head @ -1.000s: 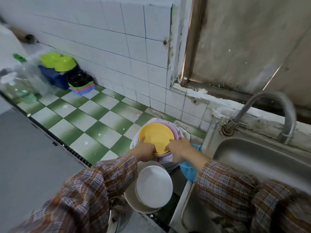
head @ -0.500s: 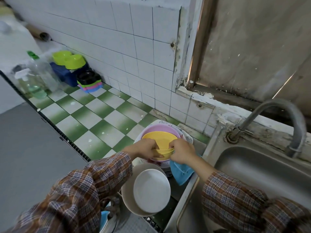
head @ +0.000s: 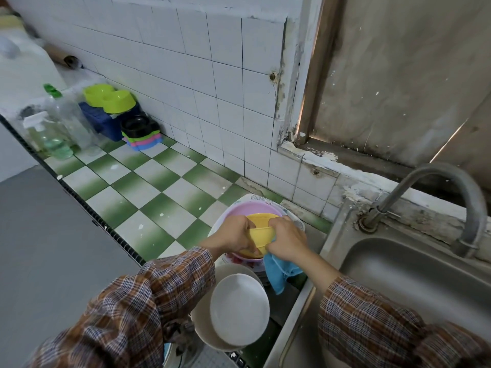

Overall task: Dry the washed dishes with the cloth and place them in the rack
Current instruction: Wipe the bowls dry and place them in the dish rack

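A yellow plastic plate (head: 261, 231) is tilted up on edge over a pink plate (head: 248, 209) that tops a stack of washed dishes (head: 297, 221) beside the sink. My left hand (head: 233, 235) grips the yellow plate's left rim. My right hand (head: 285, 239) holds its right rim together with a blue cloth (head: 279, 273) that hangs down below the hand. Two white plates (head: 239, 309) stand on edge in the rack (head: 236, 357) just below my arms.
A steel sink (head: 414, 282) with a curved tap (head: 451, 192) lies to the right. The green-checked tiled counter (head: 148, 189) stretches left. Bottles (head: 55, 128), green bowls (head: 111, 98) and a stack of coloured containers (head: 142, 132) stand at its far end against the white wall.
The yellow plate, flat on the stack a second ago, has been lifted and tipped up on edge between both hands. The cloth has come further into view under my right hand.
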A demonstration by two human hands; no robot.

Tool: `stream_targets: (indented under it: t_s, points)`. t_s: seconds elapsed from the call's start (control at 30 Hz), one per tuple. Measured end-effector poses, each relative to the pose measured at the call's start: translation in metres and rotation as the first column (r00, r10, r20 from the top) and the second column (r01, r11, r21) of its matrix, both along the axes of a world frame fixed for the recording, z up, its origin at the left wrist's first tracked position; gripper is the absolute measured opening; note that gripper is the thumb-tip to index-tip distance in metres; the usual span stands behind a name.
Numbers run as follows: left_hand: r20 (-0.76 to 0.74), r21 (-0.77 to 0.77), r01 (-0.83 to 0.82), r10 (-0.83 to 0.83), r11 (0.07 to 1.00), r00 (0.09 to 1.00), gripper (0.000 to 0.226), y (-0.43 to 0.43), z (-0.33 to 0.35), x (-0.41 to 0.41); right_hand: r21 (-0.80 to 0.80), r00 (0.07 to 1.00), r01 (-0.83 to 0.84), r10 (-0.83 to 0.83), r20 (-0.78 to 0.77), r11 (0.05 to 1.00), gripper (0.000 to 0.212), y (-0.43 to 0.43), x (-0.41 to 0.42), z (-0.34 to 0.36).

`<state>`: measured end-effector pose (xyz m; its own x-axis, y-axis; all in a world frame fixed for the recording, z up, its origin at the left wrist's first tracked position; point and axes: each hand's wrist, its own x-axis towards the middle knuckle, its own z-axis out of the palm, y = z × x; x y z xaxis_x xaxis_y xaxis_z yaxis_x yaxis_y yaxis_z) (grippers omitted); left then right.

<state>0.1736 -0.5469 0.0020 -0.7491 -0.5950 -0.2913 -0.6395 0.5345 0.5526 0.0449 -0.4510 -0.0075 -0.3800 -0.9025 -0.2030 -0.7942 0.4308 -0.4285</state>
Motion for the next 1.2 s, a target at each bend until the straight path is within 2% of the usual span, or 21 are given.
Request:
stream_targets:
  t_s: [0.13, 0.23, 0.37, 0.43, 0.53, 0.57, 0.63, 0.7, 0.77, 0.83, 0.9, 0.93, 1.0, 1.03, 1.07, 1.1, 1.13, 1.17, 1.2]
  points:
    - [-0.112, 0.128, 0.021, -0.006, 0.992, 0.994, 0.028, -0.006, -0.004, 0.004, -0.023, 0.999, 0.002, -0.002, 0.033, 1.000, 0.056, -0.002, -0.003, 0.000]
    - [-0.240, 0.235, 0.006, 0.052, 0.972, 0.969, 0.029, -0.006, 0.000, 0.004, -0.094, 0.994, 0.038, -0.028, 0.106, 0.995, 0.064, 0.000, -0.007, -0.004]
    - [-0.364, 0.348, -0.042, 0.176, 0.937, 0.915, 0.064, -0.007, 0.000, 0.002, -0.287, 0.954, 0.186, -0.103, 0.282, 0.940, 0.068, 0.004, -0.008, -0.011]
    - [-0.431, 0.389, -0.065, 0.244, 0.919, 0.869, 0.070, -0.008, -0.001, 0.002, -0.372, 0.896, 0.325, -0.158, 0.414, 0.869, 0.071, 0.005, -0.008, -0.013]
    - [-0.464, 0.474, -0.231, 0.464, 0.850, 0.754, 0.064, -0.005, 0.001, 0.003, -0.280, 0.692, 0.611, -0.328, 0.643, 0.740, 0.054, 0.009, -0.008, -0.008]
    - [-0.462, 0.538, -0.291, 0.565, 0.792, 0.684, 0.061, -0.004, 0.002, 0.002, -0.203, 0.599, 0.680, -0.374, 0.708, 0.705, 0.044, 0.011, -0.008, -0.004]
    - [-0.410, 0.714, -0.345, 0.763, 0.609, 0.500, 0.051, -0.001, 0.001, 0.000, -0.039, 0.389, 0.765, -0.413, 0.823, 0.643, 0.022, 0.015, -0.010, 0.002]
    - [-0.308, 0.862, -0.312, 0.902, 0.400, 0.303, 0.033, 0.001, 0.002, -0.003, 0.099, 0.166, 0.804, -0.381, 0.910, 0.587, 0.007, 0.022, -0.008, 0.014]
    - [-0.227, 0.925, -0.268, 0.957, 0.270, 0.181, 0.018, 0.003, 0.006, -0.006, 0.204, -0.019, 0.784, -0.305, 0.952, 0.587, 0.014, 0.027, -0.005, 0.027]
    - [-0.203, 0.948, -0.232, 0.975, 0.219, 0.093, 0.021, 0.009, 0.014, -0.007, 0.259, -0.146, 0.775, -0.236, 0.961, 0.577, 0.020, 0.030, -0.003, 0.037]
    - [-0.209, 0.954, -0.219, 0.978, 0.206, 0.010, 0.025, 0.016, 0.027, -0.007, 0.259, -0.203, 0.799, -0.162, 0.966, 0.542, 0.014, 0.032, -0.003, 0.048]
    - [-0.214, 0.955, -0.215, 0.977, 0.204, -0.026, 0.025, 0.019, 0.032, -0.006, 0.222, -0.194, 0.815, -0.108, 0.975, 0.536, 0.019, 0.033, -0.001, 0.054]
    - [-0.223, 0.958, -0.199, 0.972, 0.205, -0.074, 0.025, 0.028, 0.046, -0.001, 0.093, -0.117, 0.856, 0.016, 0.993, 0.509, 0.030, 0.036, 0.006, 0.070]
    - [-0.232, 0.957, -0.200, 0.969, 0.212, -0.083, 0.026, 0.035, 0.055, 0.001, -0.024, -0.008, 0.883, 0.066, 0.998, 0.468, 0.025, 0.038, 0.011, 0.077]
    - [-0.247, 0.953, -0.200, 0.966, 0.228, -0.078, 0.027, 0.044, 0.065, 0.002, -0.194, 0.163, 0.887, 0.110, 0.980, 0.419, 0.020, 0.043, 0.019, 0.086]
    - [-0.277, 0.947, -0.188, 0.958, 0.261, -0.067, 0.026, 0.054, 0.074, 0.002, -0.441, 0.428, 0.803, 0.127, 0.895, 0.400, 0.021, 0.049, 0.029, 0.096]
    - [-0.329, 0.931, -0.183, 0.944, 0.317, -0.039, 0.024, 0.066, 0.083, 0.001, -0.694, 0.719, 0.585, 0.128, 0.683, 0.420, 0.025, 0.054, 0.038, 0.103]
    - [-0.369, 0.914, -0.186, 0.929, 0.361, -0.009, 0.024, 0.078, 0.090, 0.000, -0.835, 0.921, 0.267, 0.128, 0.369, 0.480, 0.027, 0.057, 0.046, 0.106]
    - [-0.391, 0.904, -0.175, 0.920, 0.389, 0.022, 0.027, 0.090, 0.098, 0.000, -0.842, 0.994, -0.011, 0.096, 0.048, 0.539, 0.028, 0.058, 0.050, 0.106]
